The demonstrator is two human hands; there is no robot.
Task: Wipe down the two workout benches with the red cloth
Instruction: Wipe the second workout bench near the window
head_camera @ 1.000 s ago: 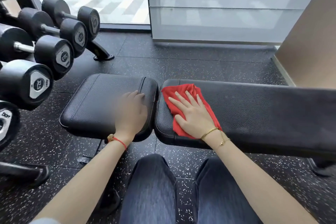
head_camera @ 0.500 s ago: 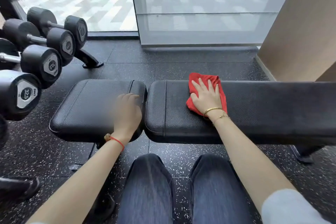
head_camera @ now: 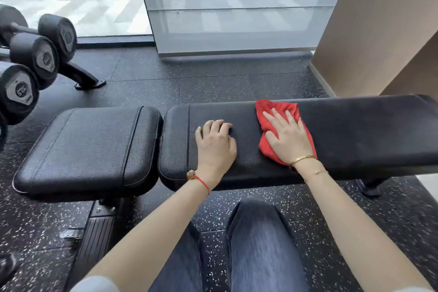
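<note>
A black padded workout bench lies across the view, with a square seat pad [head_camera: 87, 147] on the left and a long back pad [head_camera: 367, 130] on the right. The red cloth [head_camera: 272, 108] lies on the long pad near its middle. My right hand [head_camera: 290, 140] is pressed flat on the cloth with its fingers spread. My left hand [head_camera: 216, 147] rests on the same pad just left of the cloth, fingers bent, holding nothing. No second bench is in view.
A rack of black dumbbells [head_camera: 35, 59] stands at the left, its foot [head_camera: 87, 78] on the speckled rubber floor. A glass panel [head_camera: 237, 7] and a tan wall [head_camera: 379, 31] are behind the bench. My knees [head_camera: 256, 244] are close to the bench's near edge.
My right hand has slid the red cloth to the right along the long pad. My left hand has moved from the seat pad onto the long pad.
</note>
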